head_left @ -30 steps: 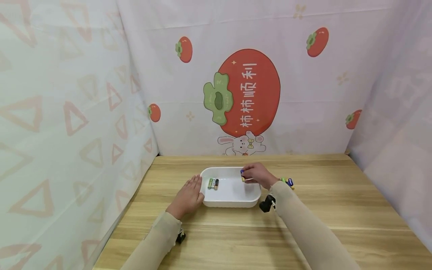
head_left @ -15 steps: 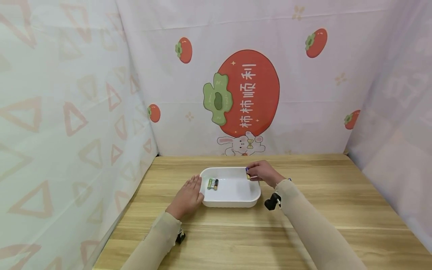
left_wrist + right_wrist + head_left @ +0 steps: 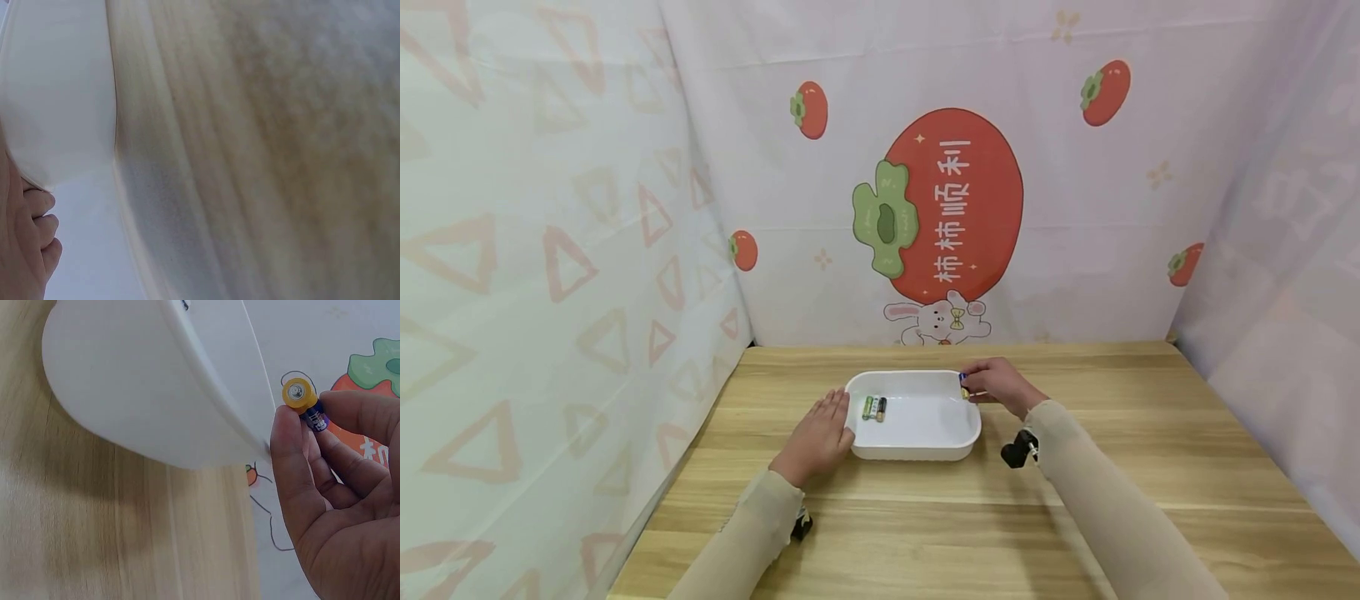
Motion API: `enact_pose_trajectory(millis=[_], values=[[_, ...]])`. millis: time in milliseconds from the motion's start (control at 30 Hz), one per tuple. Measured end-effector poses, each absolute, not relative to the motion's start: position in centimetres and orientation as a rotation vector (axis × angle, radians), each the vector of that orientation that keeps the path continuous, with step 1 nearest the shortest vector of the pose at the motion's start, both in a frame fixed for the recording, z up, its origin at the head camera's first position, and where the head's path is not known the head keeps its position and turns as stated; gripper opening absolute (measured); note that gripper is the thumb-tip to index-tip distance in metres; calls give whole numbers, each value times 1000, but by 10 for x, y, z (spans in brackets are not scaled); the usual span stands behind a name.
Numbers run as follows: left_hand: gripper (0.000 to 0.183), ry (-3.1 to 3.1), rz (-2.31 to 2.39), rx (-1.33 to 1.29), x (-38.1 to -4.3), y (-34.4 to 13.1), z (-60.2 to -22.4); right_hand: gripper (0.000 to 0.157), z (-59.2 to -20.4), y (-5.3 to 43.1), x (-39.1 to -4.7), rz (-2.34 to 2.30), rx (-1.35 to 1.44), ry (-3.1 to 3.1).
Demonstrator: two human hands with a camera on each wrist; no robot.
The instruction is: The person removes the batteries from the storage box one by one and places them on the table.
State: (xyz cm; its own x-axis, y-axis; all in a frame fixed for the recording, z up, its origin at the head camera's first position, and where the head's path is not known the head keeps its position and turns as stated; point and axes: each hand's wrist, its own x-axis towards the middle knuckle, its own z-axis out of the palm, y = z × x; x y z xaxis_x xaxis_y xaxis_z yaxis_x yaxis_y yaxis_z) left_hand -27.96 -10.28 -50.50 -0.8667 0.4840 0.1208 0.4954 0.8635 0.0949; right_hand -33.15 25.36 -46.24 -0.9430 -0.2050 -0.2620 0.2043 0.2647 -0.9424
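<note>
In the head view a white tray (image 3: 913, 452) with a low rim sits on the table. Side by side near its left end lie a green battery (image 3: 868, 407), a pale green-and-white one (image 3: 874, 408) and a black one with a copper end (image 3: 882, 409). My left hand (image 3: 820, 437) rests against the tray's left end, fingers stretched along the outside. Between thumb and fingertips my right hand (image 3: 1002, 387) pinches a blue battery with a yellow end (image 3: 301, 397), upright at the tray's back right rim. The right wrist view shows its button end facing the camera.
The wooden table (image 3: 887, 533) runs back to a printed cloth (image 3: 820, 292) close behind the tray. Cloth walls (image 3: 587, 250) hang on both sides. A black wrist camera (image 3: 1017, 450) hangs under the right sleeve.
My right hand has moved rightward with the blue battery, from over the tray to its right rim. Batteries on the table to the right have become hidden behind the right arm. The left hand stays put.
</note>
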Motion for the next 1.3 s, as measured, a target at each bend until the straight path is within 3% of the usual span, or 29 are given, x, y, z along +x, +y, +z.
enact_pose_trajectory(millis=[800,1300], values=[[62,-2939,-159,-785,-280,-107,-506,33,-473,293,-326,-1759,-60,2244],[62,-2946,-181,-780,-280,-104,-503,46,-481,325,-324,-1666,-12,2307]])
